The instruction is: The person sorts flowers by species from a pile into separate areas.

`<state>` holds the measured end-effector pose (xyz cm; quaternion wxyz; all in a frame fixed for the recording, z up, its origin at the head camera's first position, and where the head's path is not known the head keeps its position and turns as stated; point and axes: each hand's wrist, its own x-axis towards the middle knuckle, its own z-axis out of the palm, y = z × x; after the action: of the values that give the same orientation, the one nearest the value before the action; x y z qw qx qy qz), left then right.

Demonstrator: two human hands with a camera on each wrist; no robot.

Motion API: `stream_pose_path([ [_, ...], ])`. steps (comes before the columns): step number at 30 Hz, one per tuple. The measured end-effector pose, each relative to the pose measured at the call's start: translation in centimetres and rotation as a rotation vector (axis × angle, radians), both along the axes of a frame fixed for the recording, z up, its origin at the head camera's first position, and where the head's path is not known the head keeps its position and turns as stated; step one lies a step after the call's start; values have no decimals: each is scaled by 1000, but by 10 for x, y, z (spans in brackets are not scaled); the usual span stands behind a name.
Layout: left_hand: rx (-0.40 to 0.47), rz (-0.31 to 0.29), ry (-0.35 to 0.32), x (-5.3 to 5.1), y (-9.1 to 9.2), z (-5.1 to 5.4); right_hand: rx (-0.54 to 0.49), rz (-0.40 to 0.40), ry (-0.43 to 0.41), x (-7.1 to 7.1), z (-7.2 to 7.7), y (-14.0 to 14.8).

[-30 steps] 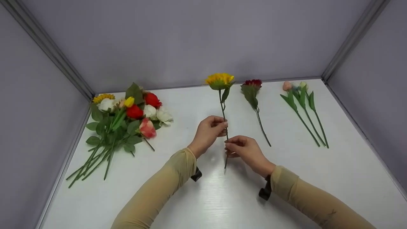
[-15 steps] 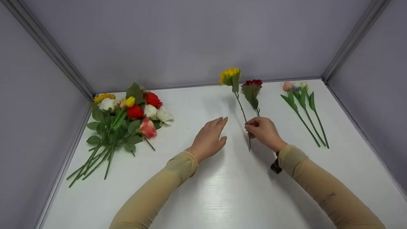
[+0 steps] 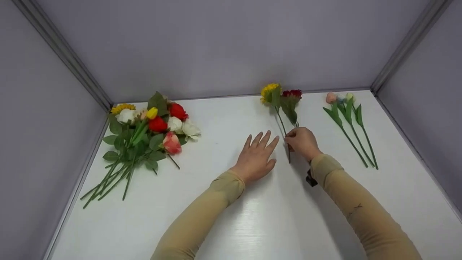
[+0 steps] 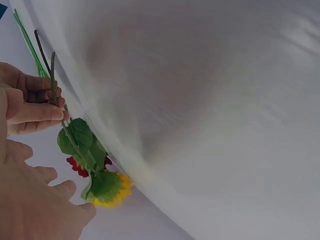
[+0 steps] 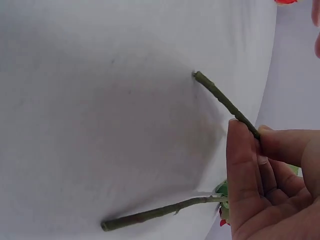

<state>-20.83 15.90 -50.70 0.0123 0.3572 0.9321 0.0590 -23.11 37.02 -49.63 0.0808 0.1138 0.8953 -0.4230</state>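
My right hand [image 3: 302, 143] pinches the green stem of a yellow sunflower [image 3: 270, 93] between thumb and fingers. In the right wrist view the cut end of that stem [image 5: 220, 95] sticks out past the fingertips. Just right of the sunflower lies a dark red flower [image 3: 292, 94], its lower stem [image 5: 160, 212] showing in the right wrist view and partly behind my right hand in the head view. My left hand [image 3: 255, 159] holds nothing; its fingers are spread and straight, left of the sunflower stem. Whether its palm touches the table is unclear.
On the left of the white table [image 3: 90, 231] lies a pile of mixed flowers, with red roses [image 3: 157, 124], white blooms [image 3: 190, 129] and a pink rose [image 3: 172, 143]. Several tulips, one with a peach bloom [image 3: 331, 97], lie at the right. Grey walls [image 3: 231, 47] enclose the back and sides.
The sunflower has moved right, next to the red flower, in my right hand. My left hand has let go of its stem, spread its fingers and shifted slightly right.
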Motion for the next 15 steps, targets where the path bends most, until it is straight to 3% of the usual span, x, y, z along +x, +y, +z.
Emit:
stream_pose_path([
  [9, 1, -39, -25, 6, 12, -5, 201, 76, 61, 6, -6, 5],
  [15, 1, -54, -22, 7, 13, -4, 210, 77, 82, 8, -6, 9],
])
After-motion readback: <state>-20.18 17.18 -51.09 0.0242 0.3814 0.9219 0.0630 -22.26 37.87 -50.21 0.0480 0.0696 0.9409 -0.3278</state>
